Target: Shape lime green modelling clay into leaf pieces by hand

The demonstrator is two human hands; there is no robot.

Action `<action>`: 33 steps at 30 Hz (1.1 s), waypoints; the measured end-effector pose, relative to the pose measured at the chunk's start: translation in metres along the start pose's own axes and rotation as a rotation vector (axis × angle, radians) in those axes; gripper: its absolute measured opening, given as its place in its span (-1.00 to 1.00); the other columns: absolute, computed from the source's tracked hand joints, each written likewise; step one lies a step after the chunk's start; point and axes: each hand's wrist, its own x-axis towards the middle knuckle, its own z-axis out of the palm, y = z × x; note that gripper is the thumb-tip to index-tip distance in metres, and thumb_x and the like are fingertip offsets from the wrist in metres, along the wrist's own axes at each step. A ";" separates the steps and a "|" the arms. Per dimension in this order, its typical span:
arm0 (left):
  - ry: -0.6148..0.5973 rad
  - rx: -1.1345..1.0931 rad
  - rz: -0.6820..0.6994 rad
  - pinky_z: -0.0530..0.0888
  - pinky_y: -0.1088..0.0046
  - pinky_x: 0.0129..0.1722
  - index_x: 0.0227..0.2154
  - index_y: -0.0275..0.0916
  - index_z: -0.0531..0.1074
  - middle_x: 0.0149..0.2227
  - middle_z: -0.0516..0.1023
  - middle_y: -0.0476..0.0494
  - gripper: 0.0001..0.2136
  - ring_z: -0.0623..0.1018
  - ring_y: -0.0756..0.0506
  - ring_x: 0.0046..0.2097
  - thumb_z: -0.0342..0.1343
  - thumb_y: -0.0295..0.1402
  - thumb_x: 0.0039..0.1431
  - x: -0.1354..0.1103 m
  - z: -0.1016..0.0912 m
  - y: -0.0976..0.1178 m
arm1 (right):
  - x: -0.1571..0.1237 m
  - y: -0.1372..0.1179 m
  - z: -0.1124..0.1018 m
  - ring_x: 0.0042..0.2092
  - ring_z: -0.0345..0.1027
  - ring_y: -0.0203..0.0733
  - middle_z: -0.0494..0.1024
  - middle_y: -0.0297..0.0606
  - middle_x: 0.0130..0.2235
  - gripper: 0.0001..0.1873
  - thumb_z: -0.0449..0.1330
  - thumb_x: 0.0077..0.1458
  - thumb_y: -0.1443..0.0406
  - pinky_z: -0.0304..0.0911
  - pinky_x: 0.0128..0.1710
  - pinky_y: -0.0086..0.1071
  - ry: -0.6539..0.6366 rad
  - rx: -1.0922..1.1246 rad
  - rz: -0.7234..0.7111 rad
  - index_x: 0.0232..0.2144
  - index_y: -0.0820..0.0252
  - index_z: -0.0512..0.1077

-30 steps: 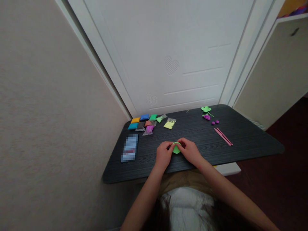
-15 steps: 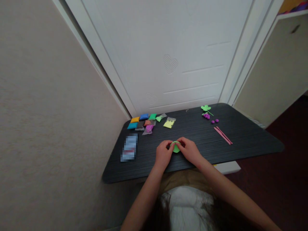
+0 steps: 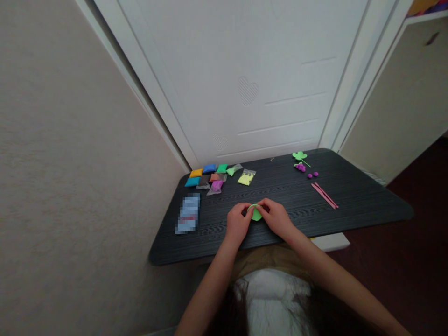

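Observation:
Near the front of the dark table, a flat, rounded piece of light green modelling clay (image 3: 256,214) is pinched between both hands. My left hand (image 3: 238,220) grips its left edge with thumb and fingers, and my right hand (image 3: 276,216) grips the right edge. The two thumbs almost meet on the clay's face, and part of its far rim is hidden by the fingers. To the right lie a green clover-like clay shape with a stem (image 3: 299,156), a cluster of small purple clay balls (image 3: 300,167), and two loose purple balls (image 3: 312,175).
Several bags of coloured clay (image 3: 210,177) lie at the back left, with a yellow clay bag (image 3: 247,177) beside them. Pink modelling tools (image 3: 325,196) rest at the right. A blurred light-blue packet (image 3: 188,213) is at the left. A white door (image 3: 280,84) stands behind the table (image 3: 217,242).
Both hands keep their pinch on the green clay in nearly the same place. The view has shifted very slightly; nothing else has visibly moved.

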 end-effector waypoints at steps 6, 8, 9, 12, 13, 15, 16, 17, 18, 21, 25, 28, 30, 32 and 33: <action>0.006 0.001 -0.017 0.33 0.49 -0.34 -0.41 -0.23 0.40 -0.40 0.46 -0.05 -0.81 0.42 0.01 -0.34 -0.06 -0.27 0.02 0.000 0.001 0.000 | 0.000 0.001 0.001 -0.42 0.26 -0.31 0.43 -0.35 -0.44 -0.79 -0.02 0.00 0.19 0.12 -0.39 -0.45 0.007 -0.002 0.003 -0.38 0.12 0.36; 0.008 -0.009 -0.022 0.33 0.50 -0.35 -0.39 -0.22 0.40 -0.40 0.46 -0.04 -0.81 0.42 0.01 -0.35 -0.06 -0.27 0.02 0.000 0.002 0.000 | 0.000 0.001 0.001 -0.42 0.26 -0.32 0.43 -0.35 -0.44 -0.79 -0.02 0.00 0.19 0.12 -0.40 -0.45 -0.003 -0.001 0.003 -0.37 0.12 0.35; 0.007 -0.015 -0.021 0.33 0.50 -0.35 -0.39 -0.22 0.39 -0.40 0.46 -0.04 -0.81 0.42 0.01 -0.35 -0.06 -0.27 0.02 0.000 0.002 0.000 | 0.001 0.002 0.002 -0.42 0.25 -0.32 0.42 -0.35 -0.44 -0.79 -0.02 0.00 0.19 0.12 -0.40 -0.45 -0.008 0.000 0.004 -0.37 0.12 0.35; 0.005 -0.033 -0.014 0.33 0.50 -0.34 -0.38 -0.20 0.39 -0.39 0.46 -0.03 -0.81 0.42 0.02 -0.34 -0.07 -0.27 0.03 0.000 0.002 0.000 | 0.001 0.002 0.002 -0.42 0.25 -0.32 0.42 -0.36 -0.44 -0.81 -0.02 0.00 0.21 0.12 -0.40 -0.45 -0.008 -0.002 -0.002 -0.36 0.12 0.34; 0.006 -0.036 -0.013 0.33 0.50 -0.34 -0.38 -0.20 0.39 -0.39 0.45 -0.03 -0.81 0.42 0.01 -0.33 -0.07 -0.27 0.03 0.000 0.002 0.000 | 0.001 0.002 0.002 -0.42 0.24 -0.32 0.42 -0.36 -0.44 -0.82 -0.01 -0.01 0.22 0.12 -0.40 -0.45 -0.007 -0.005 -0.005 -0.36 0.12 0.34; 0.010 -0.035 -0.013 0.33 0.49 -0.35 -0.39 -0.21 0.40 -0.39 0.45 -0.04 -0.81 0.41 0.01 -0.34 -0.06 -0.27 0.03 0.000 0.001 0.001 | 0.001 0.001 0.001 -0.42 0.24 -0.32 0.41 -0.35 -0.44 -0.82 0.00 -0.01 0.23 0.12 -0.40 -0.44 -0.006 -0.012 -0.007 -0.37 0.13 0.34; 0.011 -0.034 -0.012 0.33 0.49 -0.35 -0.39 -0.21 0.40 -0.39 0.45 -0.04 -0.81 0.41 0.00 -0.34 -0.06 -0.28 0.03 0.000 0.001 0.001 | 0.001 0.000 0.001 -0.43 0.24 -0.32 0.41 -0.35 -0.45 -0.82 0.00 -0.02 0.23 0.12 -0.40 -0.44 -0.009 -0.013 -0.006 -0.37 0.13 0.35; 0.011 -0.032 -0.009 0.32 0.49 -0.36 -0.39 -0.22 0.40 -0.39 0.45 -0.05 -0.81 0.41 0.00 -0.34 -0.06 -0.28 0.03 0.000 0.000 0.002 | 0.001 0.000 0.001 -0.43 0.23 -0.32 0.41 -0.34 -0.45 -0.82 0.00 -0.02 0.24 0.12 -0.40 -0.44 -0.009 -0.013 -0.005 -0.37 0.14 0.35; 0.012 -0.031 -0.004 0.32 0.49 -0.36 -0.40 -0.22 0.40 -0.39 0.45 -0.05 -0.81 0.41 0.00 -0.34 -0.06 -0.28 0.03 0.000 0.000 0.002 | 0.001 0.000 0.001 -0.43 0.23 -0.32 0.41 -0.34 -0.45 -0.82 0.00 -0.02 0.24 0.12 -0.40 -0.44 -0.006 -0.013 -0.005 -0.37 0.14 0.35; 0.009 -0.031 0.017 0.32 0.49 -0.36 -0.40 -0.21 0.40 -0.39 0.44 -0.05 -0.82 0.40 0.01 -0.34 -0.07 -0.29 0.03 0.000 -0.001 0.004 | 0.001 -0.001 0.000 -0.43 0.22 -0.32 0.40 -0.35 -0.45 -0.82 0.00 -0.02 0.24 0.12 -0.40 -0.44 -0.001 -0.008 -0.015 -0.37 0.13 0.35; 0.005 -0.023 0.024 0.32 0.49 -0.36 -0.41 -0.22 0.39 -0.39 0.44 -0.05 -0.82 0.40 0.01 -0.33 -0.06 -0.29 0.03 0.001 -0.001 0.004 | 0.000 -0.001 0.000 -0.43 0.22 -0.31 0.40 -0.34 -0.46 -0.82 -0.01 -0.01 0.24 0.12 -0.40 -0.44 -0.008 -0.015 -0.013 -0.38 0.14 0.35; 0.000 -0.014 0.023 0.32 0.49 -0.36 -0.41 -0.23 0.39 -0.39 0.44 -0.06 -0.82 0.40 0.01 -0.34 -0.06 -0.30 0.03 0.001 -0.001 0.004 | 0.000 -0.002 -0.001 -0.42 0.23 -0.31 0.41 -0.34 -0.44 -0.82 -0.01 -0.01 0.25 0.12 -0.39 -0.44 -0.008 -0.016 -0.017 -0.38 0.14 0.35; 0.002 -0.019 0.024 0.32 0.49 -0.35 -0.39 -0.23 0.39 -0.38 0.44 -0.06 -0.82 0.40 0.01 -0.33 -0.06 -0.30 0.03 0.001 -0.001 0.004 | 0.001 -0.002 0.000 -0.42 0.23 -0.32 0.41 -0.34 -0.43 -0.82 -0.02 0.00 0.25 0.12 -0.38 -0.44 -0.010 -0.011 -0.024 -0.37 0.14 0.35; 0.007 -0.031 0.030 0.33 0.49 -0.33 -0.38 -0.22 0.39 -0.36 0.44 -0.06 -0.83 0.41 0.00 -0.31 -0.06 -0.31 0.03 0.000 -0.001 0.004 | 0.001 -0.001 0.000 -0.41 0.23 -0.32 0.42 -0.34 -0.42 -0.82 -0.02 0.00 0.25 0.12 -0.38 -0.44 -0.010 -0.010 -0.030 -0.37 0.13 0.35; 0.007 -0.037 0.034 0.33 0.49 -0.32 -0.37 -0.22 0.39 -0.35 0.44 -0.06 -0.83 0.41 0.01 -0.30 -0.06 -0.31 0.03 0.000 -0.001 0.004 | 0.001 -0.001 0.000 -0.41 0.23 -0.32 0.42 -0.35 -0.42 -0.82 -0.01 0.00 0.25 0.12 -0.38 -0.44 -0.011 -0.010 -0.033 -0.37 0.13 0.35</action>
